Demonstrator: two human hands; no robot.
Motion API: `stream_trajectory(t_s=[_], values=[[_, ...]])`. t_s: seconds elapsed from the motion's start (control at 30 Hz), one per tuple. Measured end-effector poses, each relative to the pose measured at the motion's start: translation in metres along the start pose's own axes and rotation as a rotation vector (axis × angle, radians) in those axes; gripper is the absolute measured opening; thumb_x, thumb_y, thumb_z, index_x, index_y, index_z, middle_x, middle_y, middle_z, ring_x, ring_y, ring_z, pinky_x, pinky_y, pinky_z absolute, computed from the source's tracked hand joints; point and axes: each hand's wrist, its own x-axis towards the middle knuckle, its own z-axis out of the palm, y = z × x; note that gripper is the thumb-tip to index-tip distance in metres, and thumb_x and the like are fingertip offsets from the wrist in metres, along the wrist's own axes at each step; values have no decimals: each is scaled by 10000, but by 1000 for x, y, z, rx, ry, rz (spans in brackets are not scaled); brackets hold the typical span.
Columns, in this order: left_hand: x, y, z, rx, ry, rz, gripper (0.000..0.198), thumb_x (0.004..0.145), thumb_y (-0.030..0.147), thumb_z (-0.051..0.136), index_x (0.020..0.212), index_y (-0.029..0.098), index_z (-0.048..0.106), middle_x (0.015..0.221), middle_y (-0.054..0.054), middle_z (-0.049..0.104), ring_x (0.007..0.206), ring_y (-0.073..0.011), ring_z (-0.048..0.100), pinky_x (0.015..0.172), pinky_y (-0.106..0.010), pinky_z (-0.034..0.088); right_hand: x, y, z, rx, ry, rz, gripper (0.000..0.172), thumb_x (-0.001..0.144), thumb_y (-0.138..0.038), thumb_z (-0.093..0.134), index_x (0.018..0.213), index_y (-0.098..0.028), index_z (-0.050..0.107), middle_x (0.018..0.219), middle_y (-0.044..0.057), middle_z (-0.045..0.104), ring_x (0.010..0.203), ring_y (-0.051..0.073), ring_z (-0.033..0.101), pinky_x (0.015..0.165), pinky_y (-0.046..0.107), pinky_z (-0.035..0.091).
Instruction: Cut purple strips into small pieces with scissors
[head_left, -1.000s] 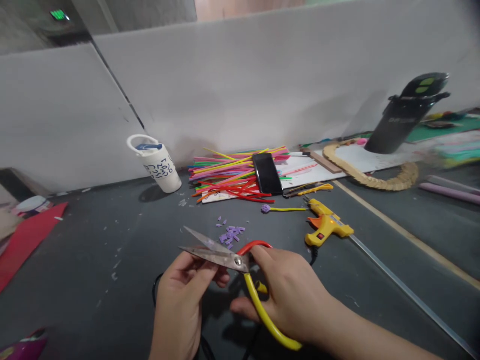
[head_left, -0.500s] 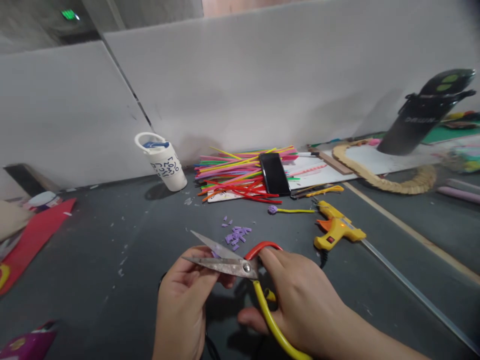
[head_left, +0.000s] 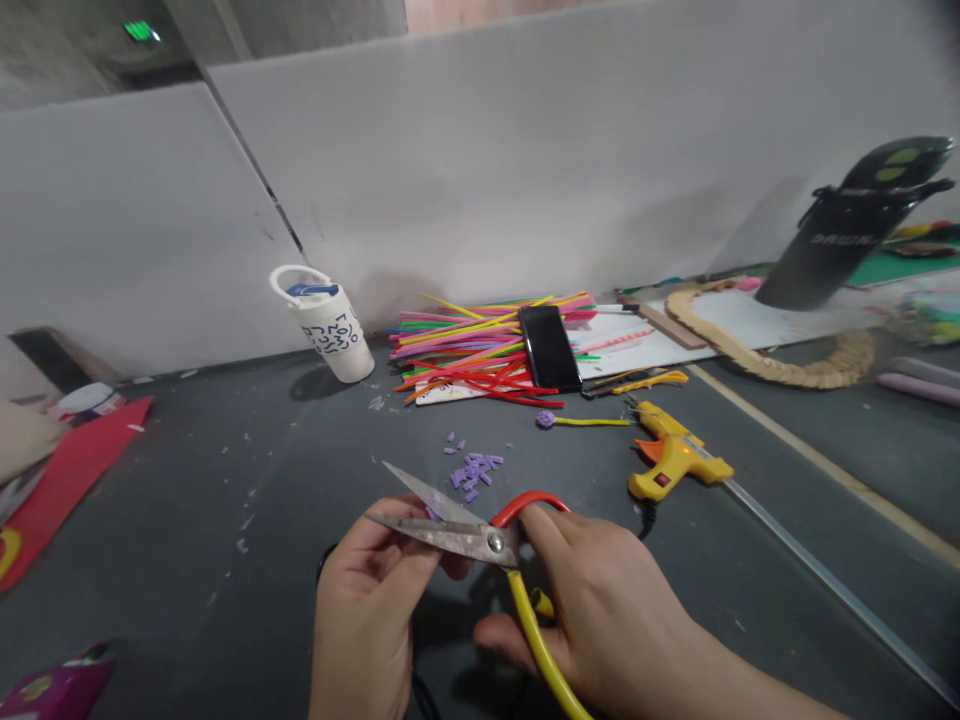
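Observation:
My right hand (head_left: 607, 600) grips the scissors (head_left: 480, 540) by their red and yellow handles, and the blades stand apart, pointing left. Between the blades shows a small purple piece (head_left: 435, 508), pinched by my left hand (head_left: 375, 590), whose fingertips lie behind and under the lower blade. Just beyond the scissors, small purple cut bits (head_left: 474, 472) are scattered on the dark table. Farther back lies a yellow stem with a purple ball tip (head_left: 546, 420).
Colourful pipe cleaners (head_left: 465, 345) and a black phone (head_left: 550, 348) lie near the wall. A yellow glue gun (head_left: 675, 455) is on the right. A white cup (head_left: 337, 330) stands back left, a black bottle (head_left: 840, 235) back right. Red sheet (head_left: 82, 470) at left.
The scissors and both hands have shifted very slightly. The right hand and its handles sit a little lower, and the blades remain apart.

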Motion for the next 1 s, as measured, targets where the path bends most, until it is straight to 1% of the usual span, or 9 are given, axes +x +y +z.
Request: stream_trajectory(t_s=[0.2,0.37,0.63,0.87,1.0], values=[[-3,0,1,35,9,22,63,640,136,677,621,175,632,540,42,628,493,-82,560,504,-152,456,-1,2,2,-57,41,-16,568,707,-723,459,828,-171,514,680,56,604,606,243,585,515,290,324],[-2,0,3,33,38,14,56,619,144,687,608,170,639,532,37,627,480,-83,566,492,-152,464,-1,3,6,-64,76,-39,585,722,-736,416,828,-170,517,681,54,601,593,232,578,514,286,312],[-3,2,6,28,62,33,61,599,151,700,620,161,643,536,26,630,467,-99,570,484,-180,482,-2,3,7,-73,95,-53,547,739,-711,427,810,-176,514,657,41,604,571,227,581,505,280,300],[-1,-1,1,64,27,53,43,629,165,696,658,174,665,581,20,656,500,-99,579,509,-171,485,-2,4,9,-124,156,-74,567,727,-732,413,747,-173,504,568,37,581,482,219,558,462,267,235],[0,-1,-2,115,-6,97,37,649,175,697,677,173,674,590,20,651,527,-96,575,537,-161,479,-1,5,9,-144,193,-97,528,746,-697,434,725,-174,502,552,35,574,479,213,556,466,267,230]])
